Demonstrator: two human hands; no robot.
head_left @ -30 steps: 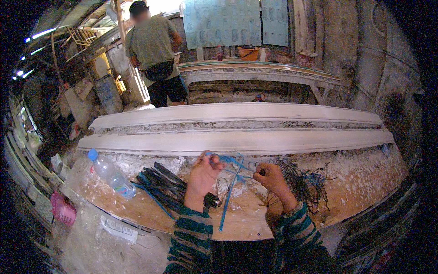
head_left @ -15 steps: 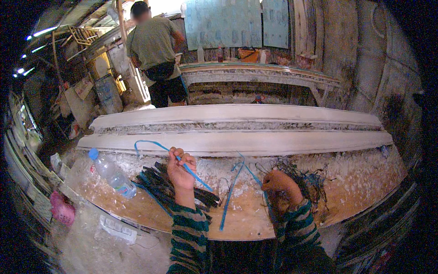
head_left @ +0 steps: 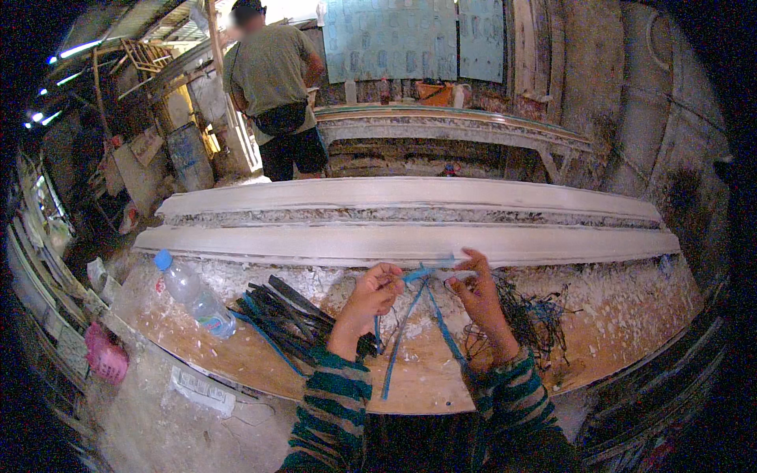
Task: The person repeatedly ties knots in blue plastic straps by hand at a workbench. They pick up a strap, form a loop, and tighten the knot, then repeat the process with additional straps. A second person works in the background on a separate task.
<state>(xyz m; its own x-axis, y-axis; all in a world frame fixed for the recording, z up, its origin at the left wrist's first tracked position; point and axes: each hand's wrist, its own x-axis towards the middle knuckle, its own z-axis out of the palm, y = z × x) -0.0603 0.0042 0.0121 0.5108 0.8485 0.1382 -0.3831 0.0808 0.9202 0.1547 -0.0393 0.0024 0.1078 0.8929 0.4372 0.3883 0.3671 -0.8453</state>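
Pinching the blue plastic strip [head_left: 413,276] with our left hand [head_left: 374,295], right hand [head_left: 478,296] spread, we should hold it steady.

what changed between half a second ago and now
The left hand has moved right with a flat blue strip, nearer the right hand, which has moved up and opened; its hold is unclear. The clear plastic blue-capped bottle and long black strips stayed put.

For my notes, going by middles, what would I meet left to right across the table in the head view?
Bottle, dark strips, left hand, blue strips between the hands, right hand, tangled strands.
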